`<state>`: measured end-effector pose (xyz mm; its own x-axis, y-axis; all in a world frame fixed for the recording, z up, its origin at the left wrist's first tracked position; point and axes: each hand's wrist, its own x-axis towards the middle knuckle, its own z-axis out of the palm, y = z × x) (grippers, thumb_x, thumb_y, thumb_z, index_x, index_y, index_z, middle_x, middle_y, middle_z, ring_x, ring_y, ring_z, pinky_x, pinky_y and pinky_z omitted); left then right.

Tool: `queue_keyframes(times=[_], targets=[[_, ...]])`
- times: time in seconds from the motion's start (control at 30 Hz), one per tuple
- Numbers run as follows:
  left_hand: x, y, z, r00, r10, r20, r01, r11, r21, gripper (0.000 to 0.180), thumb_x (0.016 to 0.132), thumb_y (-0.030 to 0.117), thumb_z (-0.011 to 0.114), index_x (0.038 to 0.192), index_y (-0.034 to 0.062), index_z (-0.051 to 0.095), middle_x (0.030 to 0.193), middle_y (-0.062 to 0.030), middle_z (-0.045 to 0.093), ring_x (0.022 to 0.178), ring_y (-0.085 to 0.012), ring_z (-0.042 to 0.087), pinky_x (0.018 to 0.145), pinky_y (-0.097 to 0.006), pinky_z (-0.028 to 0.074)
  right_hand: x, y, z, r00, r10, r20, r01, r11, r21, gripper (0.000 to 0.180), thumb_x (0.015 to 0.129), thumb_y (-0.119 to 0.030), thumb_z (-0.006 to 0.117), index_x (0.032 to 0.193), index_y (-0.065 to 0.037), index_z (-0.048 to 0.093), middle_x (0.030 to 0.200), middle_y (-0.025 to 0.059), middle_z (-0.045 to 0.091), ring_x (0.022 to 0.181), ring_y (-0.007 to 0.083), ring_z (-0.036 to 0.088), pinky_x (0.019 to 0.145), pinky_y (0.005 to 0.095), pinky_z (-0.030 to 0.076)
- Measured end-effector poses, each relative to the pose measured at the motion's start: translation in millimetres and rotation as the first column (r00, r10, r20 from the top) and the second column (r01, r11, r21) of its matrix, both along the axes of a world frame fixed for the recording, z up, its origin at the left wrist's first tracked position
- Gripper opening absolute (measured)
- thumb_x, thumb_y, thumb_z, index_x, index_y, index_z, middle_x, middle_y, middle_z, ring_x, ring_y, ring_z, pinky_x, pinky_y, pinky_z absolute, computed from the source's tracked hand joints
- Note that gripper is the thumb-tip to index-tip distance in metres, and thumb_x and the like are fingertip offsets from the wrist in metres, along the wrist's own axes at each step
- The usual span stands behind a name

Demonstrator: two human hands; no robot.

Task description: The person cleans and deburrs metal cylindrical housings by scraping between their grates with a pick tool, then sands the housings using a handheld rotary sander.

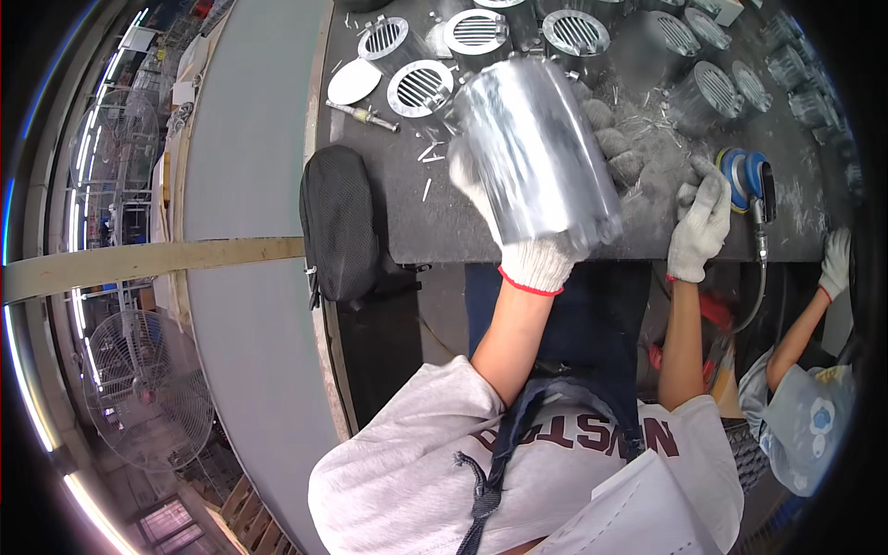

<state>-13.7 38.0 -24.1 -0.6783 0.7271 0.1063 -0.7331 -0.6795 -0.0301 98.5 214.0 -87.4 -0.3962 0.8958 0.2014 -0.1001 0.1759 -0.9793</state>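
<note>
My left hand [532, 259], in a white glove with a red cuff, grips a shiny metal cylinder [536, 153] and holds it tilted above the dark workbench [435, 231]. The cylinder is blurred by motion. Grey-dirtied glove fingers wrap its right side. My right hand [700, 222], also gloved, lies on the bench with fingers spread, fingertips at the left edge of a blue round air sander [745, 176]. It does not clasp the sander.
Several round slotted vent covers [421, 88] and metal cylinders [703, 92] crowd the back of the bench. A white disc [353, 81], a hand tool [365, 116] and a black mesh bag [338, 222] lie left. A co-worker's gloved hand [835, 264] rests at the right edge.
</note>
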Motion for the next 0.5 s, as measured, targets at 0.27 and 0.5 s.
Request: queue_keyframes(times=[0.27,0.5], targets=[[7,-11,-4,0.993,0.098,-0.067,-0.095,0.995,0.035,0.06,0.103,0.038,0.048,0.154,0.0059,0.039,0.153,-0.0113,0.049,0.138,-0.0278,0.049,0.116,-0.046,0.041,11,18,46,0.855,-0.11,0.507,-0.231,0.794,0.562,0.023,0.098,-0.018,0.069,0.114,-0.003,0.074,0.111,0.0078,0.072,0.098,0.017,0.067,0.093,0.0308,0.05],[16,-15,-16,0.969,0.243,0.053,-0.227,0.95,-0.214,0.051,0.107,0.053,0.039,0.137,0.017,0.058,0.134,-0.0054,0.062,0.122,-0.0267,0.06,0.104,-0.047,0.05,4,-17,124,0.964,0.197,0.178,-0.228,0.957,0.178,0.025,0.103,-0.014,0.062,0.121,0.002,0.071,0.113,0.0111,0.074,0.094,0.0137,0.067,0.081,0.0249,0.049]])
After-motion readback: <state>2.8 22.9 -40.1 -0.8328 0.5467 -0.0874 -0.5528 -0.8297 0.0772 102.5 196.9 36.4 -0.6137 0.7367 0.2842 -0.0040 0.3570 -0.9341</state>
